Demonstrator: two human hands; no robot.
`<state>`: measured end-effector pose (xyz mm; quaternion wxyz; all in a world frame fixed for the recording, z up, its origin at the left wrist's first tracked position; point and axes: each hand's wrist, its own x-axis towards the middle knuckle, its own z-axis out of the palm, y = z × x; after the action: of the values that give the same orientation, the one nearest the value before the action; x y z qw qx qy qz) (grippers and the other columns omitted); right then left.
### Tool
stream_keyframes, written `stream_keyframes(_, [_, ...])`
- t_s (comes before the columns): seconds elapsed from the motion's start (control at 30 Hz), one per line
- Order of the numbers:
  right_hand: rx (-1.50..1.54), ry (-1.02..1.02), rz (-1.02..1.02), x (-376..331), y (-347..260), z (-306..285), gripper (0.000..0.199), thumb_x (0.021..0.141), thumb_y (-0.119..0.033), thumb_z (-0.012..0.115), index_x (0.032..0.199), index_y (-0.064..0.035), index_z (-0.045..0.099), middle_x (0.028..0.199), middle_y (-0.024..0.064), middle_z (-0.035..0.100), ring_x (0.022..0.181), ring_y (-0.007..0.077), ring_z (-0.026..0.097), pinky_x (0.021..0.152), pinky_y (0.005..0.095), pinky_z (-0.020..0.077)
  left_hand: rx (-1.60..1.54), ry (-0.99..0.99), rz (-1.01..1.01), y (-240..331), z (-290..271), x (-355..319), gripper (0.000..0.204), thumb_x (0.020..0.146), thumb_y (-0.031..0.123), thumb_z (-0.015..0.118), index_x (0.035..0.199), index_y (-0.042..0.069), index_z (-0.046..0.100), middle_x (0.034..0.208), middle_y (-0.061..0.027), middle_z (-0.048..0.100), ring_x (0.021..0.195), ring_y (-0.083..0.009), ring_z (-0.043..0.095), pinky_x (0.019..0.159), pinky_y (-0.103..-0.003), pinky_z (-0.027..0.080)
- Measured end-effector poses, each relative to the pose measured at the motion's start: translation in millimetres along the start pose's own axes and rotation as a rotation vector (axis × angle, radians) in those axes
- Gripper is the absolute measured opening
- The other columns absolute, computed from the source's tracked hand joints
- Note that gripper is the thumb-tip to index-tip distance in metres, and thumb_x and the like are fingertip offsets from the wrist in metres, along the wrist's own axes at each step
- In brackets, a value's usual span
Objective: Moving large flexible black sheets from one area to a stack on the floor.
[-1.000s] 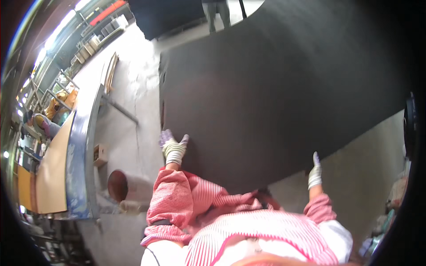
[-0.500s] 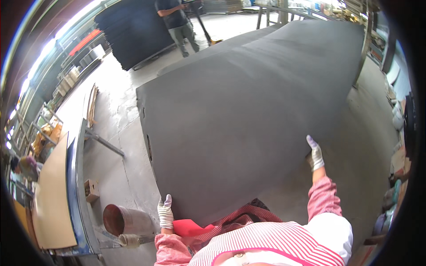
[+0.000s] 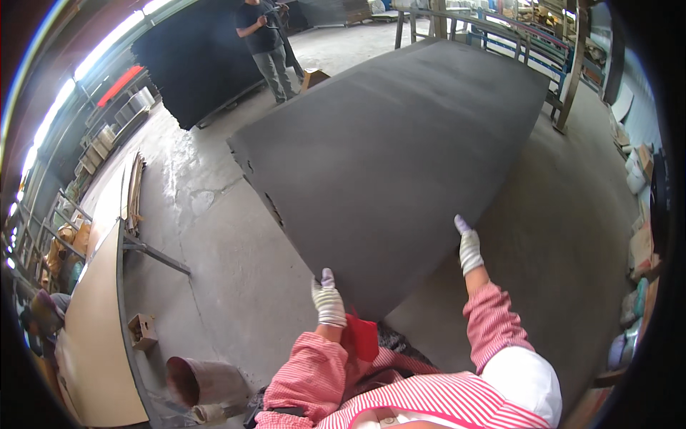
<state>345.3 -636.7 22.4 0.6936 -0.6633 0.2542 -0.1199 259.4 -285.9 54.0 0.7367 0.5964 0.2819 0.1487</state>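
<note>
A large dark grey sheet point(image 3: 386, 157) stretches away in front of me, its left edge ragged with small torn gaps. My left hand point(image 3: 329, 299), in a striped white glove, grips its near left edge with the thumb on top. On the right edge, my gloved right hand point(image 3: 468, 247) holds the sheet the same way, fingers hidden underneath. A red cloth point(image 3: 362, 337) hangs beside my left wrist, against my striped apron point(image 3: 421, 393).
A person point(image 3: 264, 46) stands beyond the sheet near a tall black stack point(image 3: 193, 64). At left are a table with a tan board point(image 3: 100, 336), a small box point(image 3: 143, 332) and a tipped bucket point(image 3: 204, 382). Metal frames point(image 3: 568, 79) stand at far right.
My left hand has moved right and away from me, and my right hand slightly left. The sheet has turned with them, its far right end drawing left and uncovering the metal frame.
</note>
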Motion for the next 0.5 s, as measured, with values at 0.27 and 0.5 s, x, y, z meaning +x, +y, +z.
stream_keyframes(0.27, [-0.463,-0.153,0.128,21.3,-75.2,9.5,0.089,0.071,-0.069,0.057,0.112,0.0097,0.053,0.106,0.0220,0.058,0.087,0.0318,0.059,0.071,0.0417,0.0506,0.312,-0.241,0.144,7.1,42.5,27.6,0.064,0.089,0.032,0.056,0.137,0.000,0.029,0.115,-0.0231,0.053,0.103,-0.0312,0.052,0.094,-0.030,0.038])
stream_keyframes(0.5, [-0.844,0.076,0.079,75.1,-34.4,11.4,0.090,0.073,-0.078,0.041,0.091,0.0088,0.059,0.080,0.0220,0.062,0.072,0.0336,0.064,0.059,0.0428,0.0531,0.124,0.053,-0.237,-54.5,-203.8,-2.3,0.039,0.094,0.025,0.046,0.127,0.005,0.046,0.108,-0.0092,0.058,0.094,-0.0182,0.056,0.087,-0.033,0.044])
